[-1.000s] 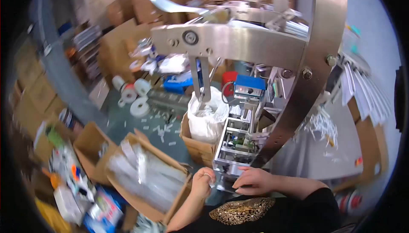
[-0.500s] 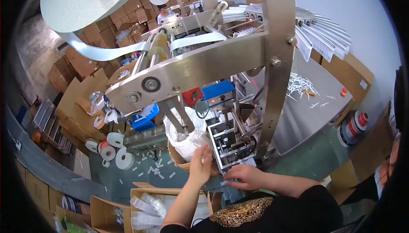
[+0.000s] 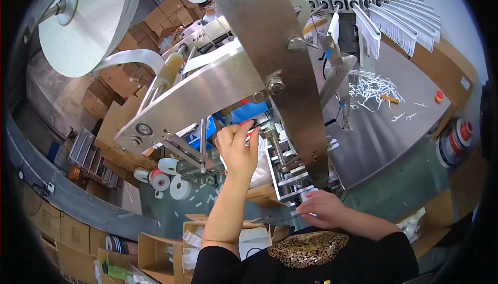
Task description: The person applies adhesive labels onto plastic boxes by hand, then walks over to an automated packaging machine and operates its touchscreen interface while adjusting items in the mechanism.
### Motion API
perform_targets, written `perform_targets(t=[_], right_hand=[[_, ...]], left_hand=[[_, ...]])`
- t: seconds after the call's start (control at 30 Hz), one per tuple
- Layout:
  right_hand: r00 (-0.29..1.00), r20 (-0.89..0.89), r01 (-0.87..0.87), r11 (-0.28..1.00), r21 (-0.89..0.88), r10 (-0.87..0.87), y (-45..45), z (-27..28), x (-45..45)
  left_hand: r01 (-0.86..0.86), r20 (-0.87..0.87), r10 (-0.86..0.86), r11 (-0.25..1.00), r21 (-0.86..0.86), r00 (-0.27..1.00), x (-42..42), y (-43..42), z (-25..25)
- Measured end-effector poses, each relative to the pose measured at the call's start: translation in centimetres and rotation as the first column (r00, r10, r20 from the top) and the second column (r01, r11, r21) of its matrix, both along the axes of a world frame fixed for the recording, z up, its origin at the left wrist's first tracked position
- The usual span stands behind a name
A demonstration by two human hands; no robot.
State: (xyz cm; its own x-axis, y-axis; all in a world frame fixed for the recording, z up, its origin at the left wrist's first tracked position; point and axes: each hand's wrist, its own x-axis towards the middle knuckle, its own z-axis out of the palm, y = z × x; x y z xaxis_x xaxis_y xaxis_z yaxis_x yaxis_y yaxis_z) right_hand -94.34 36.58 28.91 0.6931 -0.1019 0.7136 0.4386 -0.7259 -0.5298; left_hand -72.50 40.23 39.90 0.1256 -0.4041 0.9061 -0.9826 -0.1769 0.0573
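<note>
My left hand [image 3: 237, 148] is raised over the machine, below its steel side plate [image 3: 199, 94]. Its fingers are bent around a spot with some red showing, beside the blue control box [image 3: 251, 111]; what they grip is partly hidden. My right hand [image 3: 322, 207] is low at the near end of the machine's metal feed track [image 3: 291, 177], palm down with fingers loosely extended. Close to its fingertips is a small white piece [image 3: 307, 193] at the track's end. Behind my left forearm, a white bag [image 3: 263, 174] stands in a cardboard box [image 3: 263, 194].
A thick steel post [image 3: 277, 71] slants across the middle. On the right steel table [image 3: 381, 144] lies a heap of white Y-shaped pieces [image 3: 376, 89]. A large white roll [image 3: 88, 22] hangs upper left. Open cartons [image 3: 161, 253] stand by my left elbow; another person [image 3: 209, 13] is far behind.
My left hand has moved up and forward from beside the white bag to near the blue control box. My right hand stays by the track's near end. The view has shifted.
</note>
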Motion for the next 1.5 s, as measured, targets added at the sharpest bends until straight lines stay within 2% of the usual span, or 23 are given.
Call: perform_targets(t=[0.1, 0.37, 0.7, 1.0, 1.5], right_hand=[[0.981, 0.172, 0.093, 0.995, 0.020, -0.095, -1.5, 1.6, -0.8], [0.897, 0.360, 0.241, 0.966, 0.088, -0.257, -4.5, 2.0, -1.1], [0.895, 0.362, 0.233, 0.964, 0.125, -0.263, -5.3, 2.0, -0.5], [0.890, 0.367, 0.236, 0.962, 0.139, -0.271, -5.6, 2.1, 0.1], [0.897, 0.348, 0.227, 0.959, 0.170, -0.274, -5.6, 1.6, 0.4]], left_hand=[[-0.014, 0.034, 0.014, 1.000, 0.006, 0.999, -0.3, -0.5, 0.5], [-0.062, 0.109, 0.060, 0.998, 0.012, 0.992, -0.1, -0.6, 0.6], [-0.083, 0.162, 0.084, 0.996, -0.012, 0.983, 0.1, -0.7, 0.2], [-0.080, 0.092, 0.085, 0.995, -0.053, 0.992, -0.6, -0.6, 0.3], [-0.059, 0.120, 0.068, 0.995, -0.079, 0.990, 0.1, -1.0, -0.3]])
